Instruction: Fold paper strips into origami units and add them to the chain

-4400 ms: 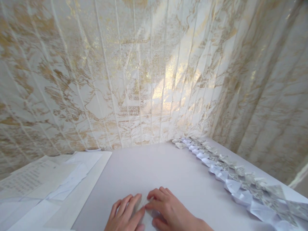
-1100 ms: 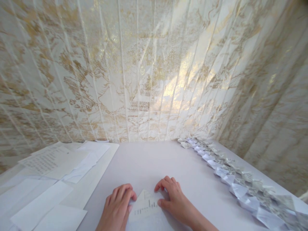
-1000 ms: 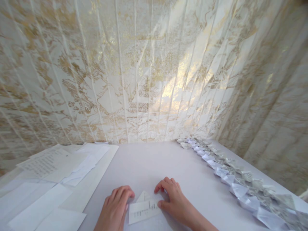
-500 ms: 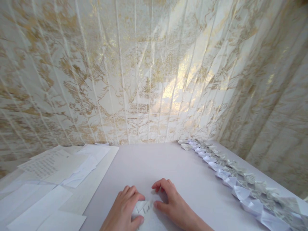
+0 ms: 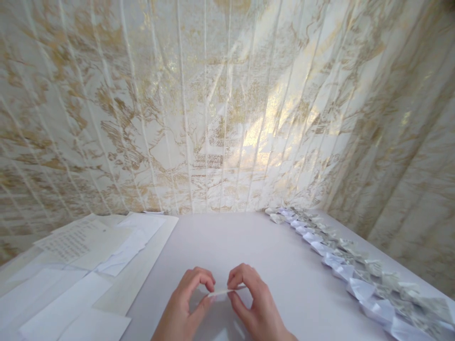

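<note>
A small folded piece of white paper (image 5: 221, 292) is held between my two hands just above the white table, seen nearly edge-on as a thin strip. My left hand (image 5: 190, 300) pinches its left end between thumb and fingers. At the other end, my right hand (image 5: 254, 300) has thumb and fingertips closed on the paper, and a bit of it shows past the index finger.
On the left lie overlapping white sheets (image 5: 67, 293), one printed (image 5: 74, 241), on a larger pale sheet (image 5: 117, 293). Rows of folded white and grey paper pieces (image 5: 341, 270) run along the right side of the white table (image 5: 220, 237). A gold-patterned curtain (image 5: 213, 118) hangs behind.
The folded paper, flat on the table with marks showing before, is now lifted and turned edge-on. My right hand has closed from loose fingers to a pinch on it.
</note>
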The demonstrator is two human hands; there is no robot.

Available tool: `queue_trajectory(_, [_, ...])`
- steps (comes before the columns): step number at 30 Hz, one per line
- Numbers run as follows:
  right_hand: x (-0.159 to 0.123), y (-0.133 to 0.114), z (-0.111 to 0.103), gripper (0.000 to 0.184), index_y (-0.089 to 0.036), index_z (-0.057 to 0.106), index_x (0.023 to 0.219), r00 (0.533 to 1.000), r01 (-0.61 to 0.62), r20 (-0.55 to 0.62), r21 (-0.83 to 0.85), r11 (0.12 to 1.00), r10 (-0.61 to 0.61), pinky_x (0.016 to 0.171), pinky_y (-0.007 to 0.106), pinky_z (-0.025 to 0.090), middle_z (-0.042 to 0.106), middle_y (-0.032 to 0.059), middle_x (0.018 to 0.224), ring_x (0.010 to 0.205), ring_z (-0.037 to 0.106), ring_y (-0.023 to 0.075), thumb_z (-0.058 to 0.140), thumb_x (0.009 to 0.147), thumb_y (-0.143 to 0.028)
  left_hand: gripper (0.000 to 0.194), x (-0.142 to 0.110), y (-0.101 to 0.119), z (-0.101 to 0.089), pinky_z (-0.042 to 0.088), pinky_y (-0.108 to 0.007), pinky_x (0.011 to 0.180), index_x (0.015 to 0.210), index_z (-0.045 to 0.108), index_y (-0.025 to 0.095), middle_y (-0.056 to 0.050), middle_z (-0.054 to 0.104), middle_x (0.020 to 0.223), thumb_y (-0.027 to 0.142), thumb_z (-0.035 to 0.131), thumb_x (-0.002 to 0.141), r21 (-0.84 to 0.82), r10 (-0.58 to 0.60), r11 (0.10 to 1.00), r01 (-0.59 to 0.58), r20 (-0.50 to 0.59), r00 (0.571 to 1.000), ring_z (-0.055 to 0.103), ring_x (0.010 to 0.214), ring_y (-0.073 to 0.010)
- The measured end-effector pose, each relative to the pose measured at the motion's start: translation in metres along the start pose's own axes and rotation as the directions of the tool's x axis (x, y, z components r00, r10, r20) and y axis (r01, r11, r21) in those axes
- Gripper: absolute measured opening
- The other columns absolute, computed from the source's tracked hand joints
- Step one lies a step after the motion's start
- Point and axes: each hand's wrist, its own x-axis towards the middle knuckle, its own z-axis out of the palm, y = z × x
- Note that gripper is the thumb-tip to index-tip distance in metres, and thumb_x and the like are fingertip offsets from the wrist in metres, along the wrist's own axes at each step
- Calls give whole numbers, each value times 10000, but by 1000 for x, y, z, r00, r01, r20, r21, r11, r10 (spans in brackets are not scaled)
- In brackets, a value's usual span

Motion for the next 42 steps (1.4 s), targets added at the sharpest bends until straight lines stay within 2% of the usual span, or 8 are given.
queue_trajectory(3, [2,4,-6,177,-201,478,774,948,318,118,-385,866,-296,678,313,328,587,18,779,695,476,179,458,748,-27,298,-2,-6,1,423,-359,894,892,552,238,-20,616,968,44,526,667,218,13,976,-14,4,1000,550,970,-218])
queue_trajectory(7, [-2,9,2,176,-200,501,758,925,377,275,-598,708,-261,635,322,308,593,17,750,670,465,189,544,707,-37,291,-6,-5,7,429,-361,843,881,580,242,-11,641,991,50,567,663,402,16,914,-56,103,995,563,963,-230])
queue_trajectory(11, [-8,13,5,166,-196,559,769,937,289,333,-569,770,-106,646,307,333,623,7,795,701,511,178,611,715,-48,241,-7,-3,7,417,-343,819,829,593,240,21,667,957,58,617,672,506,37,854,-125,180,983,580,949,-217])
queue_trajectory(16, [-6,12,-8,216,-206,675,820,940,-5,322,-322,947,114,748,256,398,660,2,871,829,584,162,636,719,-18,151,-6,-8,0,410,-324,805,750,585,231,32,680,931,92,643,733,558,118,800,-220,212,970,590,930,-196])
queue_trajectory(22, [5,12,-19,222,-202,743,751,896,-247,344,-143,958,282,761,223,424,669,14,857,841,614,154,612,754,-22,109,-4,-7,-3,421,-335,769,733,593,220,11,658,886,159,585,823,586,71,792,-173,192,979,582,899,-202])
queue_trajectory(30, [5,14,-16,165,-164,606,639,887,-369,249,-126,921,390,631,208,388,567,-19,795,679,537,110,631,761,-56,129,-4,1,0,418,-388,794,739,608,209,-26,641,921,186,540,845,600,3,796,-81,130,992,557,925,-232])
queue_trajectory(36, [5,25,-25,139,-177,643,667,907,-292,234,-250,923,351,785,280,408,592,-3,839,858,542,172,683,764,-87,143,-2,5,-1,416,-385,789,736,614,217,-27,641,928,166,530,839,602,-7,795,-70,125,992,557,930,-232])
queue_trajectory(42, [11,27,-37,159,-181,659,646,885,-282,309,-236,930,347,852,339,400,590,-8,834,867,566,176,684,785,-108,156,-1,6,2,411,-379,785,722,591,205,-29,622,907,158,508,846,612,-20,789,-64,129,991,554,914,-227])
